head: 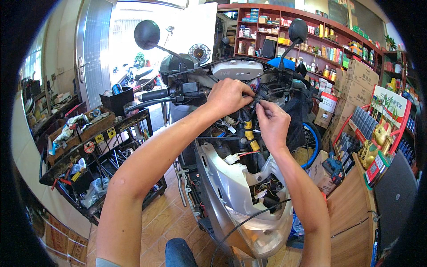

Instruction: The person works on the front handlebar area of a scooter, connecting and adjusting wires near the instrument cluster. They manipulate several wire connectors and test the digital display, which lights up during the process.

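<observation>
Both hands meet over the opened front of a motor scooter, just below its white instrument housing (237,69). My left hand (230,95) pinches a small dark piece among the wires, palm down. Close on its right, the thumb and fingertips of my right hand (273,121) are closed on the same dark wiring; the exact part is too small to tell. Under the hands runs a black tube wrapped with yellow tape (248,130). A white connector (232,159) with a red wire lies below it. The headlight assembly (233,197) sits lower, with a black cable (247,220) across it.
A tool cart (96,147) with tools and a wooden tray stands at the left. The scooter's mirrors (146,34) rise above the handlebar. At the right are stacked cartons (358,90), a cordless drill (333,168) and a wooden desk (350,207) with a laptop (395,197).
</observation>
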Available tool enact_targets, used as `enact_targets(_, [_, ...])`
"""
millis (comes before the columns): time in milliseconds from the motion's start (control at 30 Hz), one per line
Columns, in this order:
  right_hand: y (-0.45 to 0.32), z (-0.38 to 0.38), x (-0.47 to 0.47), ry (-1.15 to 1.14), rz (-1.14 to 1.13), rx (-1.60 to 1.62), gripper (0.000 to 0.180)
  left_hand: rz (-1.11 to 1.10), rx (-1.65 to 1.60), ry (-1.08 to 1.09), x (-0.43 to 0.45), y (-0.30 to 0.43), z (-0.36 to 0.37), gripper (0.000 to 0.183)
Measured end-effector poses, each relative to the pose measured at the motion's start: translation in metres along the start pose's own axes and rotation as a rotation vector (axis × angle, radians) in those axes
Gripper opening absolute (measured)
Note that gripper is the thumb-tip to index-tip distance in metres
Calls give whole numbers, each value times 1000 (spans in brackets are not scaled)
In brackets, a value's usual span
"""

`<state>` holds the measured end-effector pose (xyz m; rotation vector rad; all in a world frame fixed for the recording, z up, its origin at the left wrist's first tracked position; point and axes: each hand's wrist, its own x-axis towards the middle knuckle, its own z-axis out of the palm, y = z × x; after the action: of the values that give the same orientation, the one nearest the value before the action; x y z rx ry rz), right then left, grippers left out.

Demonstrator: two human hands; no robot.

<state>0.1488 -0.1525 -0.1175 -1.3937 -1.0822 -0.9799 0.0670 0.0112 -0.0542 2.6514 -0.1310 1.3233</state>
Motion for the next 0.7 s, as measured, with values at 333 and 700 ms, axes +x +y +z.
enact_targets(333, [-9,-3,14,-105,-10,-163,15,-19,2,-12,0,1,1,20])
enact_targets(700, [1,-24,26,-342,-321,-497,12,-26,15,-52,-2,3,-2,32])
